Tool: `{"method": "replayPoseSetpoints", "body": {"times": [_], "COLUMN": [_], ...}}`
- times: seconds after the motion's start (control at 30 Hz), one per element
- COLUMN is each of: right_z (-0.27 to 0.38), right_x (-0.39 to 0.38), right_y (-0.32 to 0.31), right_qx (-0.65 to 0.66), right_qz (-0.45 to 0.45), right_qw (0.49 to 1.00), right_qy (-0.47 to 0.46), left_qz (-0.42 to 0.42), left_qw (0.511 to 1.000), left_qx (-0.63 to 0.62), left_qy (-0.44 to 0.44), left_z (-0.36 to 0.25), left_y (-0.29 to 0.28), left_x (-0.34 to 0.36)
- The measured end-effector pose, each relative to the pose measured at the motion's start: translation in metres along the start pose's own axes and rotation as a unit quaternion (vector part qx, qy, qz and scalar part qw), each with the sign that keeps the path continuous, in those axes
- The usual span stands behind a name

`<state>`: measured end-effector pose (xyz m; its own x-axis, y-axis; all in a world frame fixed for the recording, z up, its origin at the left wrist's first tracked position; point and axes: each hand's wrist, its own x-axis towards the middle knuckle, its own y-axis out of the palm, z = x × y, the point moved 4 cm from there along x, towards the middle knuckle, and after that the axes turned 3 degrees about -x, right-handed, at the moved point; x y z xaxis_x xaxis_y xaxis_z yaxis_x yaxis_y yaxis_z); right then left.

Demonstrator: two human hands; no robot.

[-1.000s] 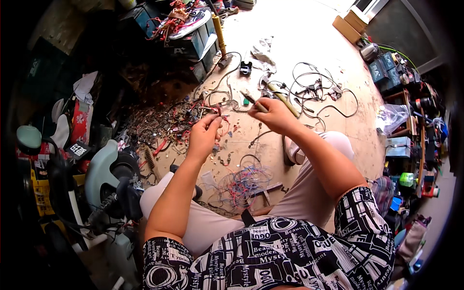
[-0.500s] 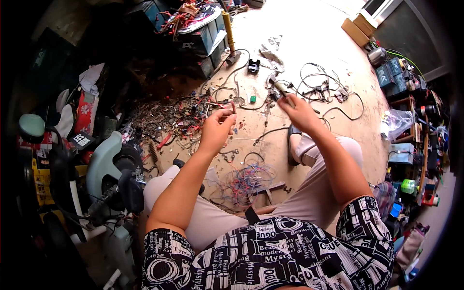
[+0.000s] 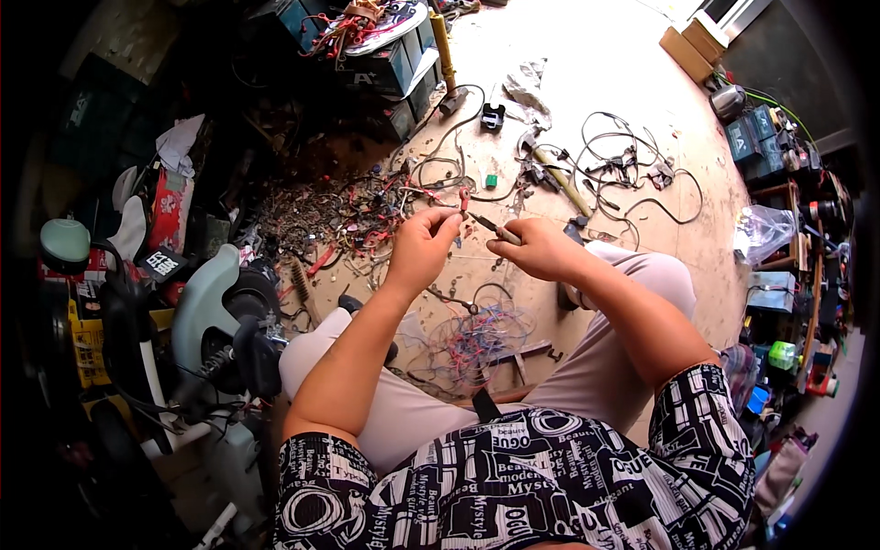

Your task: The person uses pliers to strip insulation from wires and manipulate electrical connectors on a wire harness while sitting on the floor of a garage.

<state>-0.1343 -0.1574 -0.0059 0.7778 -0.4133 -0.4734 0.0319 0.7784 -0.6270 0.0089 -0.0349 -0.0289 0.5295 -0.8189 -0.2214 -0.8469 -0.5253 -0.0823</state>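
Observation:
My left hand [image 3: 427, 246] is closed, thumb and fingertips pinching a small red piece [image 3: 465, 198] that stands up from them. It looks like a short red wire end; its exact kind is too small to tell. Coming in from the right, my right hand [image 3: 541, 247] is wrapped round a slim tool [image 3: 502, 233] with a pale handle and a dark narrow tip. That tip points at the red piece, close beside it; whether they touch cannot be told. Both hands are raised above the floor between my knees.
A hammer-like tool with a wooden handle [image 3: 561, 180] lies beyond my right hand, beside looped black cables [image 3: 632, 165]. Wire scraps and debris [image 3: 321, 215] spread at the left. A thin wire tangle [image 3: 481, 339] lies between my legs. Stacked batteries [image 3: 380, 78] stand at the back.
My right hand has come down and left, away from the wooden-handled tool, bringing the slim tool to the red piece. My left hand still pinches that piece.

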Motion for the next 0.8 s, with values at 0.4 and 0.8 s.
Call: {"method": "replayPoseSetpoints", "body": {"times": [0.4,0.8], "right_z": [-0.004,-0.005], "right_x": [0.004,0.005], "right_y": [0.008,0.011], "right_qx": [0.059,0.085], "right_qz": [0.067,0.074], "right_qw": [0.996,0.994], "right_qy": [0.014,0.009], "left_qz": [0.017,-0.014], "left_qw": [0.999,0.988], "left_qx": [-0.014,0.115], "left_qy": [0.038,0.103], "left_z": [-0.007,-0.015], "left_y": [0.0,-0.005], "left_x": [-0.002,-0.002]}}
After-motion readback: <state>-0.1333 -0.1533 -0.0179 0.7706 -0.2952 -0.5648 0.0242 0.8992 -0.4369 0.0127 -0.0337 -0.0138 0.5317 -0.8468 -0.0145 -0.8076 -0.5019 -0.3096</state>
